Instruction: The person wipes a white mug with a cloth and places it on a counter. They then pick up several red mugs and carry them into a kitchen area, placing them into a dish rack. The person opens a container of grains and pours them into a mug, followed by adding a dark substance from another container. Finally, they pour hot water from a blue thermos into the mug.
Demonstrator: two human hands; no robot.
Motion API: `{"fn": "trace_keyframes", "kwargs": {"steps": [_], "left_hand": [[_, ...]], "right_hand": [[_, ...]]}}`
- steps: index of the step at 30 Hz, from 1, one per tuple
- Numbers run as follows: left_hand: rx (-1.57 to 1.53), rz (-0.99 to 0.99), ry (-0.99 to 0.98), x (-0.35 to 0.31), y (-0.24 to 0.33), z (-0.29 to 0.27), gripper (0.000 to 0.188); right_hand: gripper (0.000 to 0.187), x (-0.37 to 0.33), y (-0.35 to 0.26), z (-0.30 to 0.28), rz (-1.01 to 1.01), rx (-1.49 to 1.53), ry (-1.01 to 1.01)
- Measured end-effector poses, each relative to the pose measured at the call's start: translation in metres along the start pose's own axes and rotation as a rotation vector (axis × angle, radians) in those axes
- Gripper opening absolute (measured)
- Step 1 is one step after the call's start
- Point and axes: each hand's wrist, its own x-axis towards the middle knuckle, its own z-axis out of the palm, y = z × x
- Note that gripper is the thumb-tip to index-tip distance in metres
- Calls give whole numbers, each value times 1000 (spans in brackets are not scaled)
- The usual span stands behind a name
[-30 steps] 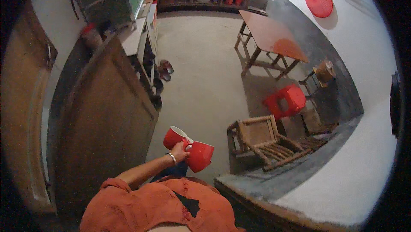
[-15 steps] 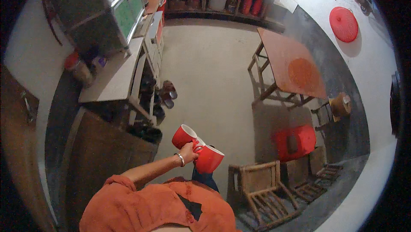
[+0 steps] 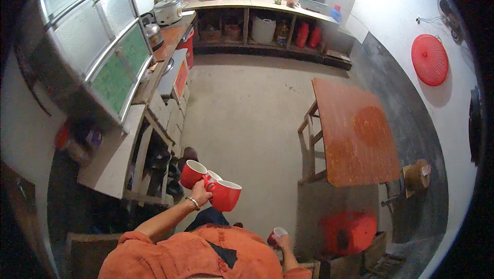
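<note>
My left hand [image 3: 201, 194] is closed around the handles of a cluster of red mugs with white insides. One mug [image 3: 190, 177] hangs to the left of my fingers and a larger-looking mug [image 3: 225, 198] to the right. Between them, part of a third mug [image 3: 213, 176] shows, mostly hidden. All of them are held in front of my body, above the floor. Low at my right side, my right hand [image 3: 282, 241] grips another red mug [image 3: 272, 236], also white inside. How its fingers sit on that mug is partly hidden.
A brown wooden table [image 3: 355, 135] stands ahead on the right, near a red plastic stool [image 3: 351, 232]. Along the left run a low bench [image 3: 110, 166] and a glass-fronted cabinet [image 3: 116, 63]. A long counter [image 3: 257, 2] with shelves below crosses the far end.
My view has tilted up, bringing the far counter and window into sight. My left hand with the mugs has shifted left in view. My right hand with a mug has come into view.
</note>
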Motion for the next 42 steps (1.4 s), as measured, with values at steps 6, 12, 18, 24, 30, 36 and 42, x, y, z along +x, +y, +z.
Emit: {"fn": "trace_keyframes", "kwargs": {"steps": [6,12,18,24,30,36,42], "left_hand": [[-76,-37,-15,165,10,5,46],[178,24,-88,342,91,17,53],[81,29,-178,492,169,25,49],[71,18,-177,648,197,68,47],[27,-18,-98,791,248,105,47],[-74,11,-40,913,329,131,39],[-89,-25,-57,1057,367,161,37]], "right_hand": [[36,139,-197,-164,173,812,-81],[36,247,-322,-251,76,1098,30],[32,340,-395,-320,52,1197,56],[31,454,-433,-408,-18,1242,55],[31,598,-467,-515,-150,1226,46],[33,734,-502,-604,-177,1164,42],[32,861,-535,-648,-50,1229,-10]]}}
